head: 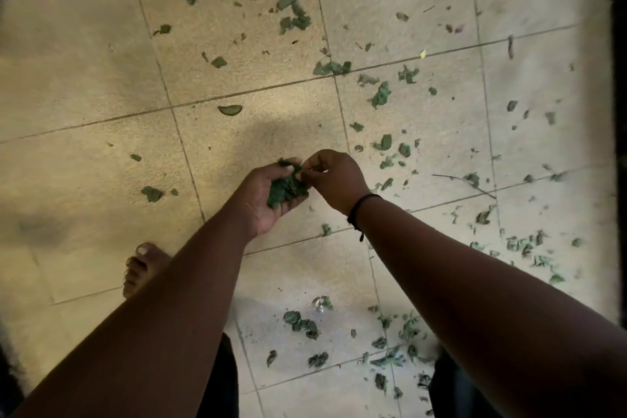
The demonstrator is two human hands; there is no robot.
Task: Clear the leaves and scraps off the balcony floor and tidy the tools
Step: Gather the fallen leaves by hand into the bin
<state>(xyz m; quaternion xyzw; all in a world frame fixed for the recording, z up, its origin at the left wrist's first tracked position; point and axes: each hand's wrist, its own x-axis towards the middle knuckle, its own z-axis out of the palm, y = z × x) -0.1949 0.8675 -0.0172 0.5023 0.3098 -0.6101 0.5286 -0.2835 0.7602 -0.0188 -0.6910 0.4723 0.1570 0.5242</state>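
Green crumpled leaves [286,187] sit bunched in my cupped left hand [268,195], right hand [334,180] fingertips pinching them, over the beige tiled floor [101,78].

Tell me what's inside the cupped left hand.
A clump of green leaves lies in the left hand; the right hand pinches its top edge. Anything beneath the clump is hidden.

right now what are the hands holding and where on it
The left hand cups a wad of green leaves in its palm, fingers curled under it. The right hand pinches the wad's top edge with its fingertips.
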